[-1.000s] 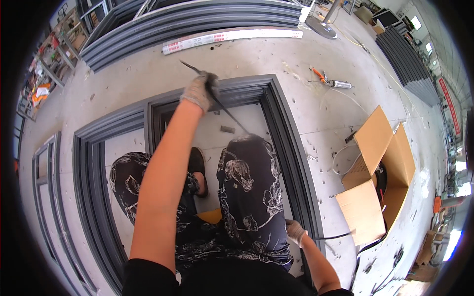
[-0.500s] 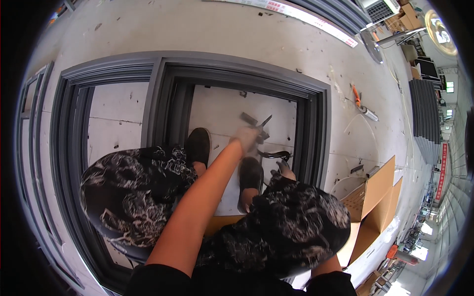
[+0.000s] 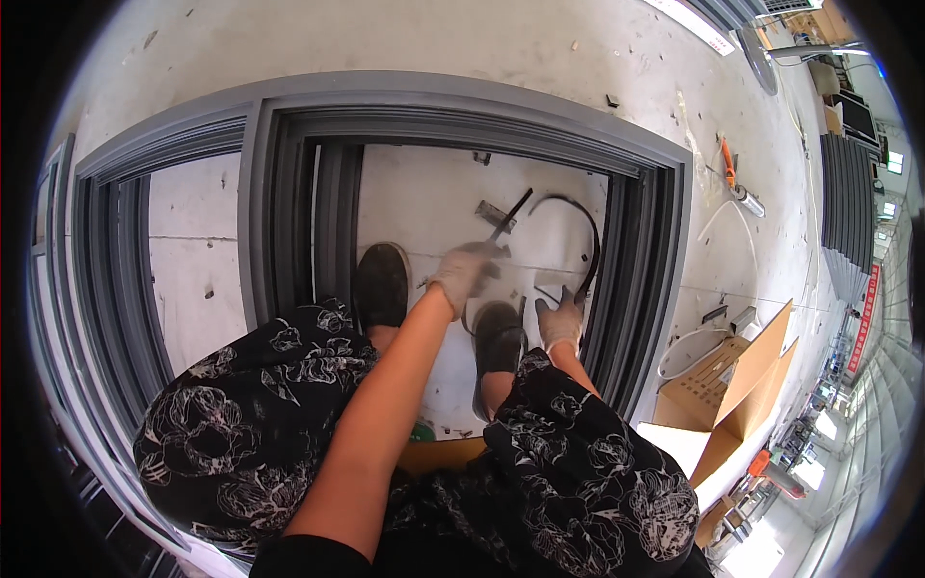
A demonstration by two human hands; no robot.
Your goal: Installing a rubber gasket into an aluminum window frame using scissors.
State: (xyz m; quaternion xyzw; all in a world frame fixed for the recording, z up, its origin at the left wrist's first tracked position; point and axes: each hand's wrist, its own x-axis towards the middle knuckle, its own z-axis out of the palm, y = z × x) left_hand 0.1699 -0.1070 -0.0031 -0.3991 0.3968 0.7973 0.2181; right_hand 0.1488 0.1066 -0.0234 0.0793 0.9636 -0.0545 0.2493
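Observation:
Inside the right opening of a dark grey metal frame [image 3: 260, 207], my gloved left hand [image 3: 466, 274] is closed and blurred by motion. From its fingers a narrow dark stick [image 3: 516, 208] points away; its kind is unclear. To its right, beside my shoe, my gloved right hand [image 3: 561, 324] is closed on a thin black flexible strip [image 3: 594, 241]. The strip rises along the frame's right inner side and curls over to the left at its far end. A small dark rectangular piece [image 3: 493, 214] lies on the floor next to the stick.
My shoes [image 3: 383, 286] stand within the opening. Right of the frame lie an orange-handled tool [image 3: 727, 162], a silver tube [image 3: 749, 202] and an open cardboard box [image 3: 708, 385]. Another frame [image 3: 56, 193] lies at the left, and grey profiles [image 3: 848, 207] are stacked far right.
My right hand has moved forward out from beside my knee, and the black strip now stretches out in a long curve. My left hand has drawn slightly back toward me with the stick.

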